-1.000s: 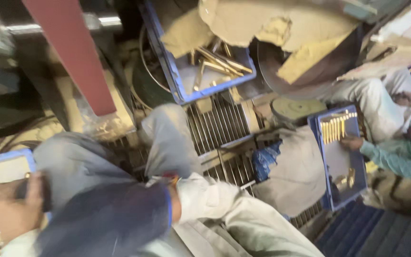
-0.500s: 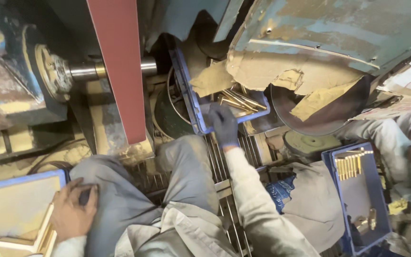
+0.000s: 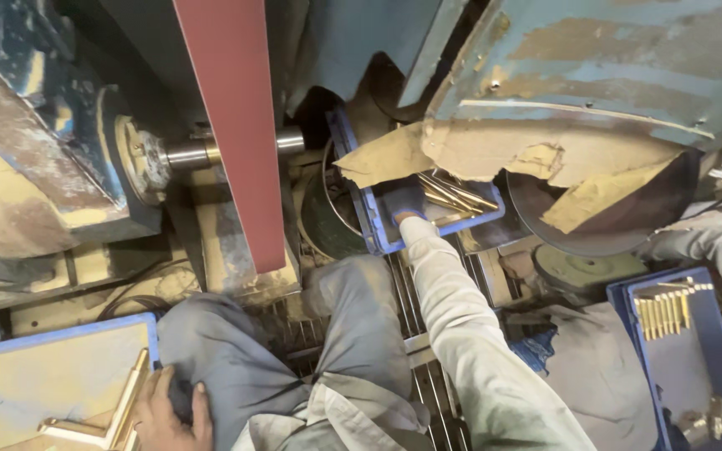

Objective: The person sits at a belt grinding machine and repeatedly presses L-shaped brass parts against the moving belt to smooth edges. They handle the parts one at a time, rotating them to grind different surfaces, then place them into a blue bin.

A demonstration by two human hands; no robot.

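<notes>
Right hand [image 3: 409,219] is reaching into the blue tray [image 3: 382,238], brass rods [image 3: 453,199] lying just past its fingertips; can't tell how closed the grip is or if it's got one. Left hand [image 3: 165,413] rests flat and loose on the knee [image 3: 211,359], a brass piece [image 3: 119,409] right beside it.

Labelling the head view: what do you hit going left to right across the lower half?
Blue tray with brass pieces → left hand on the grey trouser knee → right sleeve, reaching up to the blue crate of brass rods → blue tray with a row of brass rods.
</notes>
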